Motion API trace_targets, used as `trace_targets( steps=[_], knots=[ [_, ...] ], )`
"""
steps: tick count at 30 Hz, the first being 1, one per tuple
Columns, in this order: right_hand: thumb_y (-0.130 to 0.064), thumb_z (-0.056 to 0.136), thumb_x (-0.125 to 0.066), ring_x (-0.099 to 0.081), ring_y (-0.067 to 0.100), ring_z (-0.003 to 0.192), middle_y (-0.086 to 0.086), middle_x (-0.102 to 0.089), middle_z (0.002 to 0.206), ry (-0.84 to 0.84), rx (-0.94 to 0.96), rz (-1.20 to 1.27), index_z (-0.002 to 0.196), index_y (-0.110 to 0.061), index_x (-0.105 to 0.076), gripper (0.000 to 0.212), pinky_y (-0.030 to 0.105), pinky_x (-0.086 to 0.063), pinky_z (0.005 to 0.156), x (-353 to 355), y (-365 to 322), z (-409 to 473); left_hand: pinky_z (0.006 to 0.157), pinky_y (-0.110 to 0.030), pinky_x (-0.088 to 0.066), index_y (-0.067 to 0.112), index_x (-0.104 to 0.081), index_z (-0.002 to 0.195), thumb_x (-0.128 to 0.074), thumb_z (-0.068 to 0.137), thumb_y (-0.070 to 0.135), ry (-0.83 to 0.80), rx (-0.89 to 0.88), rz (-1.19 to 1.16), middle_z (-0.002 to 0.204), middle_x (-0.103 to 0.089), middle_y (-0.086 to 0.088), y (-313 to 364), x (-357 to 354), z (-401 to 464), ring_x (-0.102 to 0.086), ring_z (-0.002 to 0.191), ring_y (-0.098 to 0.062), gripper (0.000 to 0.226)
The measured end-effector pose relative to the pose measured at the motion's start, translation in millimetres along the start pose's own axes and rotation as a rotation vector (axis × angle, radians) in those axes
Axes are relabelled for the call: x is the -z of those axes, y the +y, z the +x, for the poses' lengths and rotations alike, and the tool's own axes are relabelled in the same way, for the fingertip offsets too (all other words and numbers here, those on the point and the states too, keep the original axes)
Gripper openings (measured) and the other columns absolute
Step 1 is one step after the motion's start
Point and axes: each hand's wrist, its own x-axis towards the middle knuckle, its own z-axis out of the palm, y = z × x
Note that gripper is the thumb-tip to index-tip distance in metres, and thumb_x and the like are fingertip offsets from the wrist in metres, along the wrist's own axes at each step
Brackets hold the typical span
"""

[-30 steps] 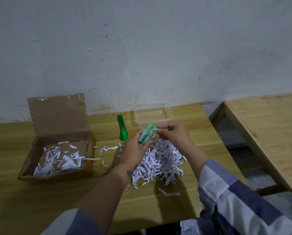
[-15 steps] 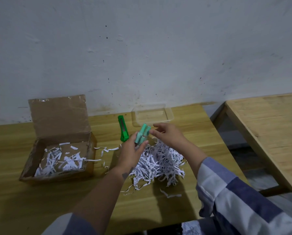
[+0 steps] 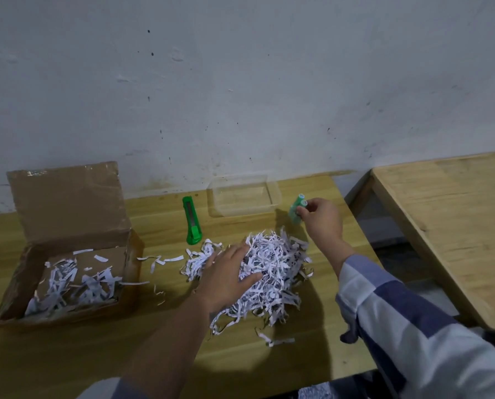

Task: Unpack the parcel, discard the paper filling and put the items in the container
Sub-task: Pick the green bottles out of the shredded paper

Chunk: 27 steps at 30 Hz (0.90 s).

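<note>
Head view: left hand [image 3: 226,279] flat on shredded paper [image 3: 272,272]; right hand [image 3: 322,220] pinches green cylinders [image 3: 295,211].

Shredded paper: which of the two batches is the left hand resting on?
The left hand rests open on the big pile on the table; the sparser shreds inside the cardboard box lie untouched.

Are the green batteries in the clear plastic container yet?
No, the right hand holds the green batteries beside the clear plastic container, outside its right wall.
</note>
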Motion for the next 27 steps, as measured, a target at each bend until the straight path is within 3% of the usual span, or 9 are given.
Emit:
trace_targets(
  steps=[7,10,12,14,16,19,23,27],
  knots=[
    [-0.022,0.087,-0.064,-0.065,0.03,0.093,0.014,-0.072,0.105,-0.06,-0.061,-0.009,0.11,-0.006,-0.067,0.028,0.028,-0.043,0.07,-16,16,18,0.118,-0.036,0.001,0.028,-0.022,0.149,-0.041,0.088,0.064,0.048,-0.004,0.036,0.157,-0.021,0.011,-6,-8,3,-0.013,0.145,-0.006,0.074],
    [-0.021,0.086,-0.067,-0.062,0.03,0.106,0.014,-0.065,0.12,-0.058,-0.08,0.018,0.13,-0.007,-0.053,0.049,0.034,-0.047,0.081,-14,17,14,0.119,-0.038,-0.001,0.029,-0.022,0.148,-0.039,0.086,0.068,0.136,-0.035,0.028,0.156,-0.023,0.011,-1,-7,3,-0.016,0.145,-0.007,0.076],
    [-0.019,0.084,-0.069,-0.06,0.028,0.101,0.012,-0.062,0.118,-0.017,-0.107,0.047,0.137,-0.01,-0.043,0.059,0.033,-0.045,0.076,-10,18,4,0.119,-0.041,-0.002,0.031,-0.02,0.148,-0.038,0.086,0.068,0.205,-0.06,0.011,0.156,-0.024,0.012,4,-6,5,-0.016,0.145,-0.007,0.074],
    [-0.016,0.085,-0.068,-0.057,0.022,0.087,0.008,-0.061,0.109,0.017,-0.105,0.059,0.133,-0.012,-0.043,0.055,0.029,-0.044,0.067,-8,20,-13,0.118,-0.04,-0.002,0.033,-0.023,0.147,-0.038,0.089,0.065,0.262,-0.103,0.017,0.156,-0.023,0.013,10,-5,8,-0.015,0.145,-0.007,0.068],
    [-0.013,0.086,-0.066,-0.056,0.017,0.078,0.001,-0.059,0.096,-0.008,-0.041,0.069,0.12,-0.014,-0.052,0.037,0.026,-0.042,0.061,-11,23,-32,0.117,-0.041,-0.002,0.035,-0.032,0.143,-0.039,0.091,0.06,0.28,-0.159,0.019,0.155,-0.026,0.014,17,-5,11,-0.015,0.145,-0.007,0.057],
    [-0.011,0.086,-0.063,-0.058,0.016,0.073,0.003,-0.064,0.088,-0.129,0.154,0.054,0.091,-0.014,-0.066,0.007,0.027,-0.046,0.066,-20,31,-57,0.117,-0.043,0.0,0.038,-0.043,0.134,-0.042,0.092,0.055,0.205,-0.212,0.048,0.152,-0.032,0.014,25,-9,11,-0.015,0.145,-0.006,0.045],
    [-0.004,0.083,-0.06,-0.061,0.023,0.084,0.008,-0.066,0.093,-0.218,0.31,-0.079,0.09,-0.013,-0.071,0.016,0.031,-0.05,0.075,-29,45,-72,0.116,-0.047,-0.003,0.036,-0.041,0.133,-0.045,0.092,0.048,0.11,-0.142,0.148,0.153,-0.03,0.012,22,-18,4,-0.019,0.144,-0.01,0.043],
    [-0.009,0.083,-0.057,-0.06,0.028,0.09,0.008,-0.064,0.095,-0.211,0.324,-0.184,0.093,-0.016,-0.07,0.018,0.04,-0.053,0.077,-24,53,-73,0.117,-0.045,-0.009,0.034,-0.041,0.13,-0.045,0.095,0.036,0.127,-0.012,0.166,0.146,-0.039,0.013,3,-14,-3,-0.029,0.139,-0.008,0.035]
  ],
)
